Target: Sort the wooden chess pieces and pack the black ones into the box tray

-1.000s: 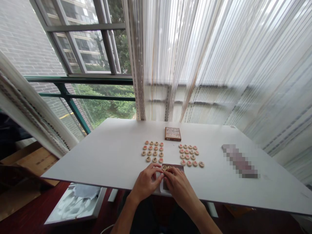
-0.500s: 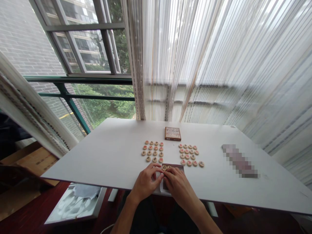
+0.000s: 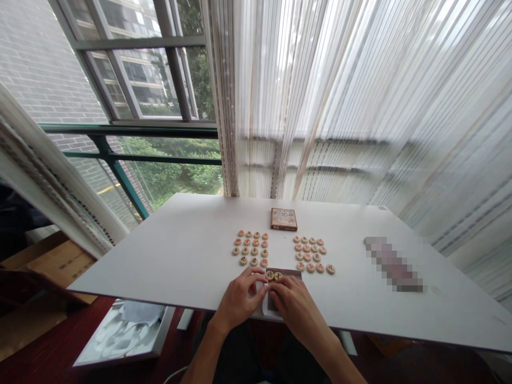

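Bracketing the open box at the table's near edge, left hand and right hand hold fingertips nearly together, pinch unverifiable; two discs lie inside, left group and right group outside.

Left hand and right hand close together over small open box. Two round pieces show inside. More pieces in two groups on white counter. Flat box farther back, striped curtain behind.
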The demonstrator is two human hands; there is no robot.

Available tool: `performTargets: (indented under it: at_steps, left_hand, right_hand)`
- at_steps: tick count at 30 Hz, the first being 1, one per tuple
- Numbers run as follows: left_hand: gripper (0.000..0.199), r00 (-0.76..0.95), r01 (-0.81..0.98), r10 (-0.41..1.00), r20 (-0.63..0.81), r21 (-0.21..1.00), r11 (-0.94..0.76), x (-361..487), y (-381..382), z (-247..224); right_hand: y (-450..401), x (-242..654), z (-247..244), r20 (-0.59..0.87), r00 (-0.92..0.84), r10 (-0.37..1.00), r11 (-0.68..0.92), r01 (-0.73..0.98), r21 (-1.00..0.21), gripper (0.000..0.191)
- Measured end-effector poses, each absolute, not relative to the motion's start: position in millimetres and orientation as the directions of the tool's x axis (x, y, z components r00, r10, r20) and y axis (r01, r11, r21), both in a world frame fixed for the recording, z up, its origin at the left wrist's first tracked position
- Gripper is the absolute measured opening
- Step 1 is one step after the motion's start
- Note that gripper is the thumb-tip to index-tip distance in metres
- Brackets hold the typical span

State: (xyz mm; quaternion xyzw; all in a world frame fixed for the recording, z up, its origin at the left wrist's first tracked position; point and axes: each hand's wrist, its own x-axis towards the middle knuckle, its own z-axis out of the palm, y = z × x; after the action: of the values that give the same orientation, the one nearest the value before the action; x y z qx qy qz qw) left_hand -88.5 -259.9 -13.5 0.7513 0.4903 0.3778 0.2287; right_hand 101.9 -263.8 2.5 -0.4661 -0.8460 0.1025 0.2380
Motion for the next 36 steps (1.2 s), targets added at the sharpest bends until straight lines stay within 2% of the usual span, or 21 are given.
performTargets:
  at_steps: [10, 24, 36]
  left_hand:
    - [0.012, 0.224, 0.563, 0.907, 0.357, 0.712, -0.419, -88, -260, -16]
    - [0.011, 0.225, 0.580, 0.906, 0.359, 0.698, -0.421, -88, -260, -17]
    - [0.012, 0.228, 0.573, 0.908, 0.352, 0.705, -0.417, -87, -261, -13]
  right_hand:
    - [-259, 109, -5, 0.391, -0.405, 0.826, 0.546, 0.747, -0.379, 0.019]
    - [-260, 110, -3, 0.366, -0.392, 0.844, 0.526, 0.742, -0.417, 0.022]
    - [-252, 163, -2, 0.533, -0.233, 0.814, 0.511, 0.723, -0.465, 0.019]
